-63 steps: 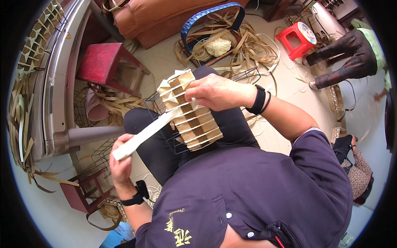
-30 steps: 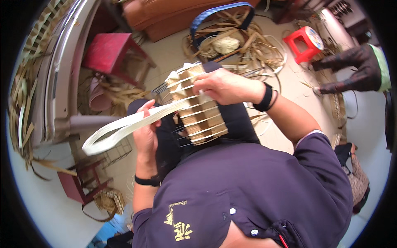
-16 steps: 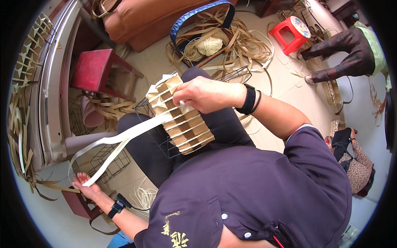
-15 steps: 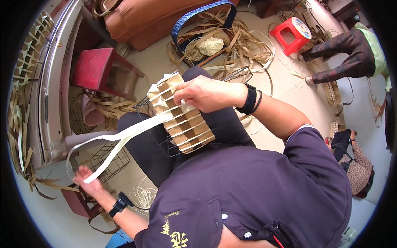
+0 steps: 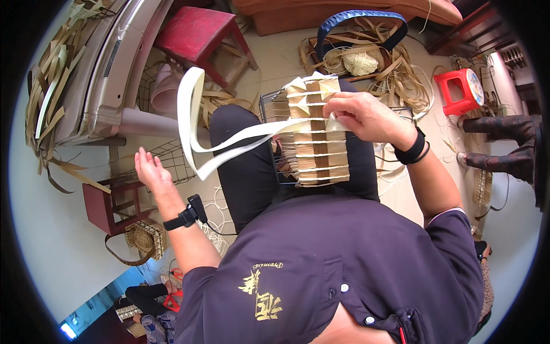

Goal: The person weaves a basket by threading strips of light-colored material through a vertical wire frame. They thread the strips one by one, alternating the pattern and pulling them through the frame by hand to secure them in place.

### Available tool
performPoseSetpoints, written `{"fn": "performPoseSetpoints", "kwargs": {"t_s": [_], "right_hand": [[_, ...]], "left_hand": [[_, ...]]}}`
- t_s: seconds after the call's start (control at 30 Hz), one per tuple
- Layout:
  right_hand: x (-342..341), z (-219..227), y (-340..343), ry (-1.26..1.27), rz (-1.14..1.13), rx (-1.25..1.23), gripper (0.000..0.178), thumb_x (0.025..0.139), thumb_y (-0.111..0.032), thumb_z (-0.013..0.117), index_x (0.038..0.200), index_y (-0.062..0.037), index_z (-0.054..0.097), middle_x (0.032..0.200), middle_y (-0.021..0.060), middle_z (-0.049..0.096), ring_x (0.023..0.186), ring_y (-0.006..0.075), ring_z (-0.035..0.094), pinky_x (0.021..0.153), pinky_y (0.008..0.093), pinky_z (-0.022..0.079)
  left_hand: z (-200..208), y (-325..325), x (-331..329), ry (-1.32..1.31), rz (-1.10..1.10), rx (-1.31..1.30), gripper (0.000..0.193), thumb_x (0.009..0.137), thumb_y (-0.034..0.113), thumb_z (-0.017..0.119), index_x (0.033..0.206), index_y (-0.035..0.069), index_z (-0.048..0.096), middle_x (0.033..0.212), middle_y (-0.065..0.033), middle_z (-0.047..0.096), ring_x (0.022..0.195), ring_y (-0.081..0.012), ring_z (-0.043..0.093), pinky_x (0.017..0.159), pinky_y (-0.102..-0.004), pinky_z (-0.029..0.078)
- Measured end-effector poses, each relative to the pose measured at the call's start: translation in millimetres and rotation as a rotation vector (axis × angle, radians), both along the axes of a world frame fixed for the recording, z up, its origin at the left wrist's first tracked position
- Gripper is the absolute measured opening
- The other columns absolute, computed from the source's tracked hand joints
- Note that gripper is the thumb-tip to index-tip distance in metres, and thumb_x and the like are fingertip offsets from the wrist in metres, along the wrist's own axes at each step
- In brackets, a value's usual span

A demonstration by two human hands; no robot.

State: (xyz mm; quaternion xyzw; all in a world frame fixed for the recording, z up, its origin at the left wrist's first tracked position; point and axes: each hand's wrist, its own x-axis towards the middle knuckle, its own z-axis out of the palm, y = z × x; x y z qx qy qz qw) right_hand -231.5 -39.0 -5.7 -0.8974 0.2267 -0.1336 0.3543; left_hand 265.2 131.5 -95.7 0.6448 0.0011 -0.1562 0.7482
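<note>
On my lap sits a wire-framed basket (image 5: 335, 155) with tan and brown woven bands crossed by pale cords and folded points along its upper end. My right hand (image 5: 366, 117) is closed at its right side, thumb and fingers pinching a cream flat strip (image 5: 240, 136) where it meets the weave. Leftward from the basket, the strip runs in two lengths and rises in a loose loop in the air. My left hand (image 5: 153, 171) is raised to the left of the strip, apart from it, with fingers spread and nothing in them.
A red wooden stool (image 5: 197, 37) stands at the far left, and a dark red stool (image 5: 114, 206) at the left. Ahead lies a blue-handled basket (image 5: 362, 16) amid loose strips. A red plastic stool (image 5: 452, 100) and another person's legs (image 5: 501, 155) are at the right.
My left hand has moved away from the strip's end, which now swings free in a loop. The right hand keeps its pinch at the basket. The whole view has shifted.
</note>
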Motion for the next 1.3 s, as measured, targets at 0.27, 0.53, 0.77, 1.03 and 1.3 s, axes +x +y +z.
{"fn": "performPoseSetpoints", "kwargs": {"t_s": [0.27,0.53,0.77,1.03,1.3], "right_hand": [[4.9,2.6,-8.9,-0.03,0.068,0.033,0.018,0.091,0.002,0.056,0.105,-0.0007,0.066,0.097,0.0194,0.068,0.093,0.0405,0.067,0.082,0.045,0.053],[-0.3,3.8,-11.2,0.03,0.063,0.067,0.022,0.091,0.004,0.057,0.11,-0.0012,0.067,0.102,0.0163,0.068,0.094,0.0383,0.067,0.083,0.0415,0.054],[-1.4,-2.3,-12.6,-0.041,0.052,0.105,0.015,0.095,-0.003,0.057,0.106,-0.0022,0.068,0.095,0.019,0.068,0.093,0.0398,0.067,0.083,0.0447,0.053],[-1.6,0.2,-12.5,-0.078,0.069,0.099,0.015,0.095,-0.002,0.057,0.106,-0.0016,0.068,0.096,0.0183,0.069,0.093,0.0393,0.066,0.083,0.0443,0.053],[-5.1,2.0,-10.7,-0.039,0.084,0.08,0.021,0.094,0.002,0.056,0.112,-0.0021,0.066,0.105,0.0148,0.068,0.095,0.0358,0.065,0.084,0.0413,0.052]], "left_hand": [[24.5,-9.5,-166.4,-0.532,-1.116,0.067,0.026,0.104,0.01,0.061,0.127,0.0,0.07,0.13,-0.0099,0.066,0.069,-0.0059,0.062,0.059,-0.0222,0.051],[56.5,-36.2,-181.3,-0.728,-1.304,0.396,0.025,0.095,0.019,0.076,0.114,0.003,0.073,0.087,-0.0069,0.066,0.058,-0.0148,0.061,0.056,-0.0301,0.05],[57.9,-7.5,-111.1,-1.297,-1.191,0.542,0.025,0.089,0.009,0.075,0.113,0.015,0.077,0.087,-0.008,0.061,0.074,-0.0244,0.063,0.067,-0.0358,0.052],[4.1,90.3,93.9,-1.215,-0.826,0.924,0.027,0.096,0.002,0.06,0.117,0.013,0.075,0.111,-0.0084,0.071,0.101,-0.0289,0.07,0.087,-0.0333,0.053],[-34.2,154.0,185.9,-0.693,-0.472,1.676,0.034,0.101,0.02,0.056,0.133,0.011,0.067,0.116,-0.0186,0.072,0.107,-0.036,0.069,0.093,-0.0448,0.054]]}}
